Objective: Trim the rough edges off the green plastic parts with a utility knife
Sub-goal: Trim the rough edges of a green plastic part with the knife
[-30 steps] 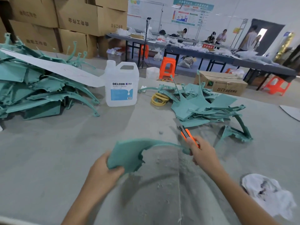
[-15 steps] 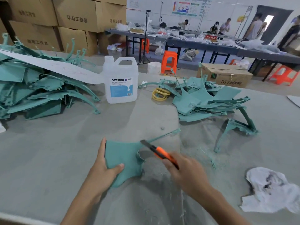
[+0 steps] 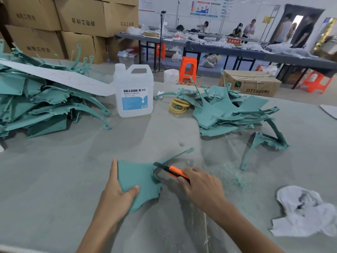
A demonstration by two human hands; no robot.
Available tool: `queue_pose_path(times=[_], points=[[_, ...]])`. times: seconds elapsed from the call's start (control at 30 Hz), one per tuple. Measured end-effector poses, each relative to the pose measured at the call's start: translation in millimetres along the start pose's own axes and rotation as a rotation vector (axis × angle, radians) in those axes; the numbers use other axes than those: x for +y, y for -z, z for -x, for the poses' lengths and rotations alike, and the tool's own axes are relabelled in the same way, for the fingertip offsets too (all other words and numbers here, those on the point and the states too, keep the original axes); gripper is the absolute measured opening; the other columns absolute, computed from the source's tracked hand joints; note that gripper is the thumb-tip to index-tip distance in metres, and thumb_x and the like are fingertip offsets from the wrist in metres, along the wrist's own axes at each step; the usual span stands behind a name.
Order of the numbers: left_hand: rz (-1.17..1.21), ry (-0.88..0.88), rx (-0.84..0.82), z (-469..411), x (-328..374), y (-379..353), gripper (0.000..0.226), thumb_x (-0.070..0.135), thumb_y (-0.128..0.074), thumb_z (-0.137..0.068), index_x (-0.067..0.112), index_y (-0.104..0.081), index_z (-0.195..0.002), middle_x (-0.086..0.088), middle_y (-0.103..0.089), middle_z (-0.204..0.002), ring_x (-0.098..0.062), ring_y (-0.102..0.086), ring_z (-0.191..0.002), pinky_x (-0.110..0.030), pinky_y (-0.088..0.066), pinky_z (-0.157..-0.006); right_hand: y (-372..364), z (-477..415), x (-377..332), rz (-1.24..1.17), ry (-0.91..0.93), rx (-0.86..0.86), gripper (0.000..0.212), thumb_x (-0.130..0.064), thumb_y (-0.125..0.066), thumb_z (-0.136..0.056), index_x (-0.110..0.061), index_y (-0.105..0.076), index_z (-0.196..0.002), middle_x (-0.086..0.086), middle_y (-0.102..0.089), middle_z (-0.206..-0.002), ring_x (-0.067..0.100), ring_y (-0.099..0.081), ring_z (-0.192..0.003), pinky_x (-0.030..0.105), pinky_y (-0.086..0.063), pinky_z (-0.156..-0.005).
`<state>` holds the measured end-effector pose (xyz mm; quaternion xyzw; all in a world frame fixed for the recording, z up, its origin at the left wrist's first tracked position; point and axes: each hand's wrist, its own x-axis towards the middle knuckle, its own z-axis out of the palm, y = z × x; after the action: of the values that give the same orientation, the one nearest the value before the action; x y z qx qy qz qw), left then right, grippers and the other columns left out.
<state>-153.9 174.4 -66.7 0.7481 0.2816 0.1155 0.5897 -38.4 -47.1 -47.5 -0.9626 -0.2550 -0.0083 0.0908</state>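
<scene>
Green plastic part (image 3: pixel 138 179) is pinned to the grey table (image 3: pixel 63 179) by the left hand (image 3: pixel 116 194). The thumb is pressed on the top face near the lower left corner and the forefinger lies straight along the left edge. The remaining fingers are hidden beneath the part. The part lies near the front centre of the table, with a thin arm running up and right from it.

The right hand (image 3: pixel 200 187) is closed around the orange utility knife (image 3: pixel 175 171), knuckles up. The dark blade end points up and left and sits at the rim of the part's curved cut-out. Whether the blade is actually cutting cannot be told.

Fine green shavings (image 3: pixel 235 179) are scattered just right of the right hand. A soiled white rag (image 3: pixel 306 210) lies further right, near the table's front.

Beyond the hands, one green frame piece (image 3: pixel 268 143) stands tilted by itself. Behind it is a heap of green parts (image 3: pixel 228 114), with yellow rings (image 3: pixel 178 106) at its left side. A clear jug (image 3: pixel 134 92) labelled DEXCON stands upright at centre rear. A larger stack of green parts (image 3: pixel 36 106) occupies the left, with a white board (image 3: pixel 73 80) resting across its top.

Cardboard boxes (image 3: pixel 82 19) are stacked behind the table at left. An orange stool (image 3: pixel 187 68) and a brown carton (image 3: pixel 251 84) stand on the floor beyond.
</scene>
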Motion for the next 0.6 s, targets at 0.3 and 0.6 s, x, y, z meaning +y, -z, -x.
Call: queue_pose_path(times=[0.3,0.6], points=[[0.056,0.053,-0.013,2.1,-6.7,-1.5,0.115,0.036,-0.075,-0.06,0.064,-0.005,-0.147,0.029,-0.06,-0.117,-0.013,-0.067,-0.103,-0.044,-0.055,-0.096,27.8,-8.8,61.4,0.088,-0.203,0.158,0.031,-0.048,-0.038,-0.105,-0.025,-0.057,-0.115,-0.001,-0.065,-0.098,0.028,-0.065,-0.082,0.035,-0.044,-0.061],[0.094,0.061,0.029,5.8,-10.9,-3.4,0.113,0.034,-0.076,-0.061,0.066,-0.008,-0.145,0.025,-0.062,-0.123,-0.012,-0.066,-0.107,-0.044,-0.054,-0.099,16.0,-2.7,45.7,-0.086,-0.289,0.093,0.029,-0.045,-0.036,-0.106,-0.026,-0.054,-0.119,0.0,-0.062,-0.096,0.028,-0.062,-0.083,0.038,-0.046,-0.067]])
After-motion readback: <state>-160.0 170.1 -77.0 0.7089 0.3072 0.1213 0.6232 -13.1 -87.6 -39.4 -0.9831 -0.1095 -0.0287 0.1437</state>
